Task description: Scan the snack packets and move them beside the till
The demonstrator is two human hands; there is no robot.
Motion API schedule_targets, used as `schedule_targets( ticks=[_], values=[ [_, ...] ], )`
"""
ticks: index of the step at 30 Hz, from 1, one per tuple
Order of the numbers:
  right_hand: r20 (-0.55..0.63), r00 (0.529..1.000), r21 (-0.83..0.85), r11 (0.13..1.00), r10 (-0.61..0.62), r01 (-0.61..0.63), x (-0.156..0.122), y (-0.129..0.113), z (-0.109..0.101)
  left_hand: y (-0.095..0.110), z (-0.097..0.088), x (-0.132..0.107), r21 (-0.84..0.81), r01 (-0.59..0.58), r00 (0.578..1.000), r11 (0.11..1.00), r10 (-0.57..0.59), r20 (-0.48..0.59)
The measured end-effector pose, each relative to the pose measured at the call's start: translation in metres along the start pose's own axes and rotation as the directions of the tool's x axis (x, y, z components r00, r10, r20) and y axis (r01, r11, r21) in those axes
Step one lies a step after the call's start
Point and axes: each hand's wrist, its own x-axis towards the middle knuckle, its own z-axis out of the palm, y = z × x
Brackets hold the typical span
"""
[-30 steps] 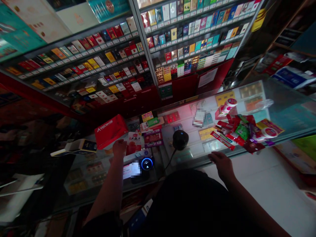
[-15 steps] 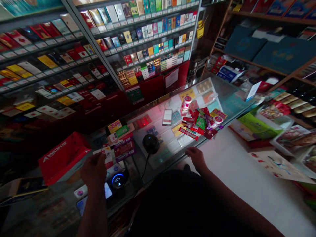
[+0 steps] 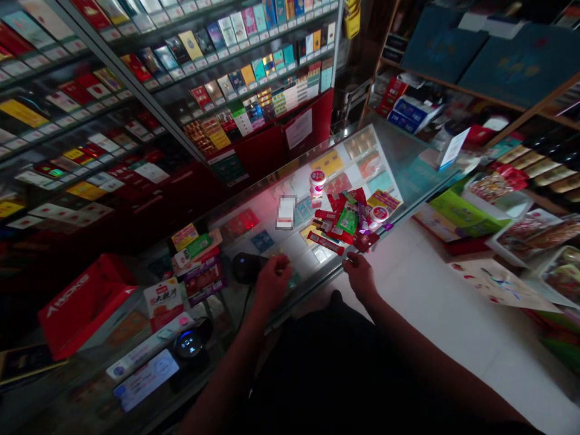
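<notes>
Presently, the left hand (image 3: 272,281) rests on the glass counter (image 3: 399,163) just beside a round black device (image 3: 244,266), its fingers curled under, and I cannot tell whether they pinch anything. The right hand (image 3: 361,273) lies at the counter's near edge, fingers loosely spread and holding nothing, just short of the heap of packets (image 3: 347,220). In my judgement the step in hand is a reach toward that heap, and a pick there calls for closing on one packet without scattering the rest.
</notes>
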Motion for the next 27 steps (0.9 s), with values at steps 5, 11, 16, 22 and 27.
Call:
schedule_targets(
  ticks=[5, 11, 16, 22, 27],
  values=[
    [0.114, 0.993, 0.033, 0.999, 0.009, -0.013, 0.01, -0.006, -0.005, 0.006, 0.061, 0.067, 0.178, -0.032, 0.999, 0.984, 0.024, 0.048],
    [0.232, 0.972, 0.032, 0.999, -0.029, 0.022, 0.019, -0.009, -0.016, 0.004, 0.106, 0.097, 0.426, -0.021, 0.997, 0.905, -0.011, 0.072],
    [0.277, 0.961, 0.1, 0.995, -0.015, -0.013, 0.028, -0.004, -0.019, 0.011, 0.121, 0.089, 0.378, -0.001, 0.997, 0.926, -0.027, 0.067],
    [0.221, 0.974, 0.167, 0.982, 0.047, -0.085, 0.027, -0.005, -0.02, 0.022, 0.113, 0.075, 0.192, 0.153, 0.988, 0.969, -0.144, -0.061],
    [0.167, 0.983, 0.231, 0.966, 0.08, -0.118, 0.014, -0.011, -0.028, 0.021, 0.096, 0.051, 0.039, 0.156, 0.984, 0.987, -0.152, -0.089]
  ],
)
